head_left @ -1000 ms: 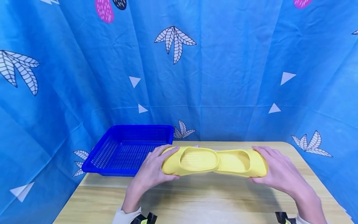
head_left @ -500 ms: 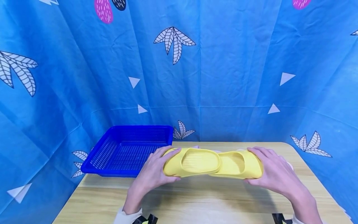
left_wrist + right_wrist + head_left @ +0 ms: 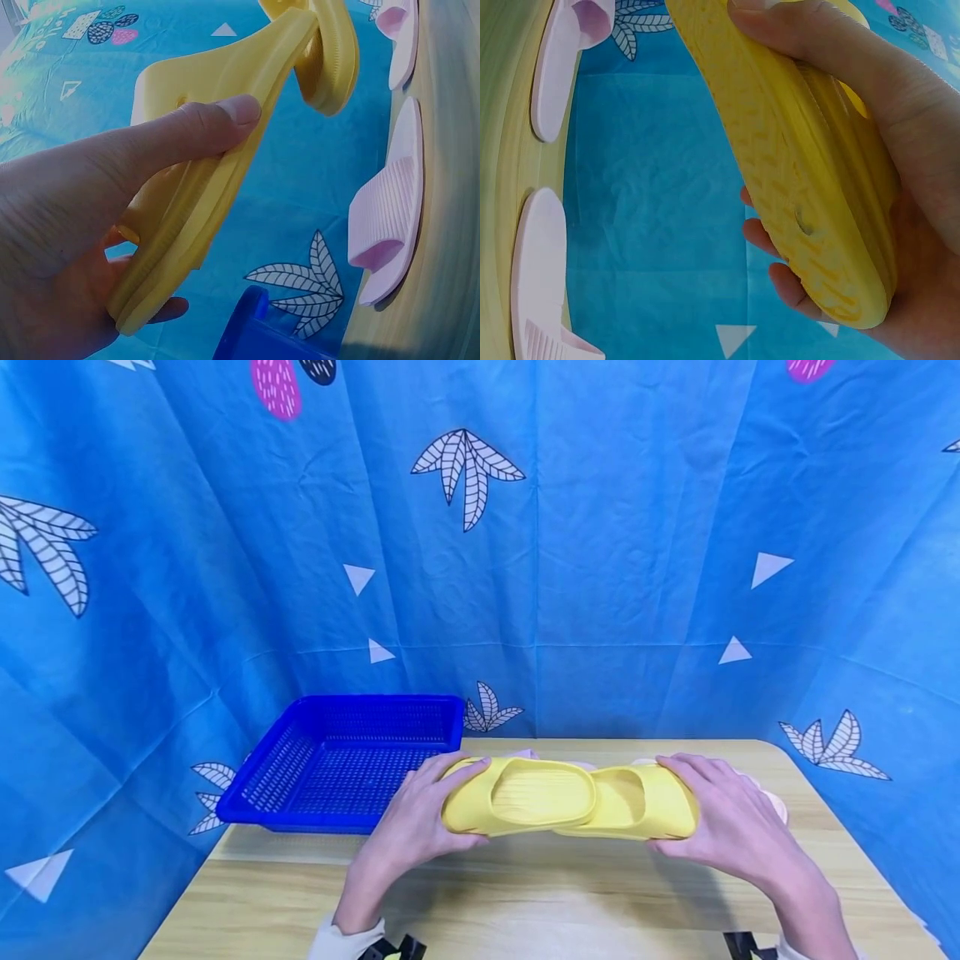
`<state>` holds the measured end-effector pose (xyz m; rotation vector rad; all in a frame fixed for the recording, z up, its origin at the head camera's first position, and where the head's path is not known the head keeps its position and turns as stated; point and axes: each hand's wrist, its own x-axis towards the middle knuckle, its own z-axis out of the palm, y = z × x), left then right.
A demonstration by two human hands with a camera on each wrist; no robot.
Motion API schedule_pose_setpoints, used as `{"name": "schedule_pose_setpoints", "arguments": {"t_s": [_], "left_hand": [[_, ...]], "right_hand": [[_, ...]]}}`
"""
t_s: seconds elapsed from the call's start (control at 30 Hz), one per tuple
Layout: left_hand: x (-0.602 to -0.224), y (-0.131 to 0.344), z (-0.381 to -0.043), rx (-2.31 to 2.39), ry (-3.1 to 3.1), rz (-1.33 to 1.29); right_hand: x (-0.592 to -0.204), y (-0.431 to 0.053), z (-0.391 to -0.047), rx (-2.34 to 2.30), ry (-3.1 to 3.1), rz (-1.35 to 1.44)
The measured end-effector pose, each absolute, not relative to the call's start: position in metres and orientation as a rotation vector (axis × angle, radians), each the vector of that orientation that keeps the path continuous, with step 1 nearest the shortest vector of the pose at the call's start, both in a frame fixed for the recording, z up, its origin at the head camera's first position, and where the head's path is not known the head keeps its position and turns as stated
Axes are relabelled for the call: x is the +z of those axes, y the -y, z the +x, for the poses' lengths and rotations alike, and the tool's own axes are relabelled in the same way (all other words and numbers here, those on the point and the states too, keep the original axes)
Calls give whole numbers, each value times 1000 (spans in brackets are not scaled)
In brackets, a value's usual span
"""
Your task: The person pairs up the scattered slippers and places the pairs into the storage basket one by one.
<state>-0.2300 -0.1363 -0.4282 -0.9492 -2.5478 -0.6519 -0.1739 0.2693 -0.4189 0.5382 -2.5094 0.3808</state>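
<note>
My left hand (image 3: 420, 818) grips one yellow slide slipper (image 3: 467, 802) by its toe end, thumb along the sole's edge in the left wrist view. The other yellow slipper (image 3: 669, 806) is held the same way by my right hand (image 3: 735, 822). Both are raised above the table, toes pointing outward. Their heel ends overlap in the middle, the left one in front. A zigzag tread on the right slipper's sole (image 3: 769, 157) shows in the right wrist view.
Behind the hands, pale pink slippers (image 3: 386, 217) lie on the wooden table (image 3: 540, 902), mostly hidden in the head view. At the back left stands a blue mesh basket (image 3: 262, 817). A patterned blue curtain (image 3: 622, 568) surrounds the table.
My right hand has brought its yellow slipper leftward, and my left hand has shifted slightly right. The heels overlap more. More of a pink slipper shows behind the right hand.
</note>
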Motion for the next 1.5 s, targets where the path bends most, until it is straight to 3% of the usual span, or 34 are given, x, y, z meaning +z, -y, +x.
{"name": "schedule_pose_setpoints", "arguments": {"t_s": [1.5], "left_hand": [[-438,119,-229,-663,2546,-995]], "right_hand": [[-426,-249,-179,317,2505,550]]}}
